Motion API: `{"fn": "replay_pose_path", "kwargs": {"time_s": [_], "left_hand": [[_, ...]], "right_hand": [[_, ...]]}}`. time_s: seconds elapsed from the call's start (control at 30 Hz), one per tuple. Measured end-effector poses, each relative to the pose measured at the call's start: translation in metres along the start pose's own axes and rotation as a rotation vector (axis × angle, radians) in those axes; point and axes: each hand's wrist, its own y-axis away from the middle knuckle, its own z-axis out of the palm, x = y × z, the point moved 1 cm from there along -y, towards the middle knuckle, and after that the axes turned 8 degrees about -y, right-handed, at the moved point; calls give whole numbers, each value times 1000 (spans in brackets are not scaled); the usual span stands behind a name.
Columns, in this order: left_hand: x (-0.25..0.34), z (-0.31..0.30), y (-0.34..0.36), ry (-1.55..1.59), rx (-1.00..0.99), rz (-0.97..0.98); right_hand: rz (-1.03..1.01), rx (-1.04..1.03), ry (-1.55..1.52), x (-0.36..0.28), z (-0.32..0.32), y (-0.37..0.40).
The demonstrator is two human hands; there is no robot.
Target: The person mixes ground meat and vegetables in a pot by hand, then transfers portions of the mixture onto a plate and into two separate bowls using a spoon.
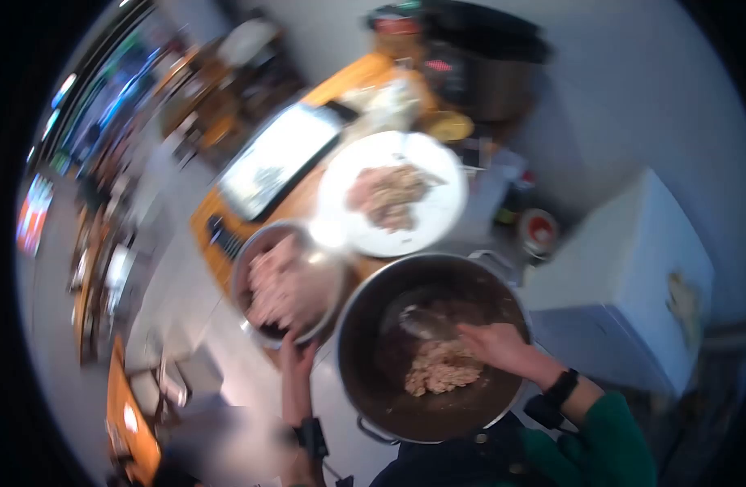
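My right hand reaches inside a large deep pot, its fingers closed around a shiny, rounded scoop whose exact kind is blurred. Below the scoop, a heap of pale minced meat lies on the pot's bottom. My left hand grips the near rim of a metal bowl, which is tilted and holds pink raw minced meat. The bowl stands left of the pot, on the edge of the wooden table.
Behind the pot, a white round plate carries more minced meat on the wooden table. Left of it is a rectangular tray with a bright surface. A dark cooker stands at the back. A white box-like cabinet is at right.
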Motion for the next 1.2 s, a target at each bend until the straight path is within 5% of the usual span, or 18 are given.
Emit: {"fn": "replay_pose_path", "kwargs": {"time_s": [0.03, 0.07, 0.1, 0.17, 0.23, 0.27, 0.33, 0.57, 0.6, 0.67, 0.73, 0.8, 0.83, 0.9, 0.97, 1.03, 1.1, 1.2], "left_hand": [[-21, -44, -30, 22, -71, 6], [0, -20, -20, 283, 98, -201], [20, 8, -1, 153, 104, -237], [-4, -70, -56, 187, 66, -244], [36, -53, -21, 112, -19, -383], [45, -41, -7, 102, -35, -390], [59, -23, 12, -61, 215, -323], [118, 37, 65, -314, -92, -71], [130, 55, 83, -164, 96, -115], [136, 94, 100, -256, 37, -63], [133, 151, 126, -334, 35, -38], [125, 204, 151, -1019, -304, 466], [112, 218, 123, -445, -266, 26], [94, 272, 126, -419, -374, -138], [61, 352, 158, -403, -516, -177], [28, 418, 183, -482, -487, -225], [-25, 437, 135, -565, -936, -230], [-68, 523, 185, -648, -694, -398]], "right_hand": [[-9, 27, -5, 9, 8, 6], [-12, 59, -9, 17, 14, 13], [3, 74, -22, 9, 9, 22], [60, 142, -17, 1, -2, 39], [261, 141, -405, -5, 7, 53], [193, 209, -331, -1, 15, 60], [71, 281, -192, 2, 24, 70], [-208, 346, -101, 1, 28, 76], [-198, 360, -101, 0, 24, 76], [83, 73, -143, -3, 22, 68], [148, -16, -325, -2, 14, 65], [197, -104, -503, 11, 33, 61], [3, 62, -545, 30, 69, 56], [-188, 248, -569, 44, 69, 58], [166, -124, -988, 32, 38, 67], [86, -204, -960, 35, 42, 63], [5, -285, -926, 38, 33, 67], [-63, -265, -728, 36, 14, 77]]}}
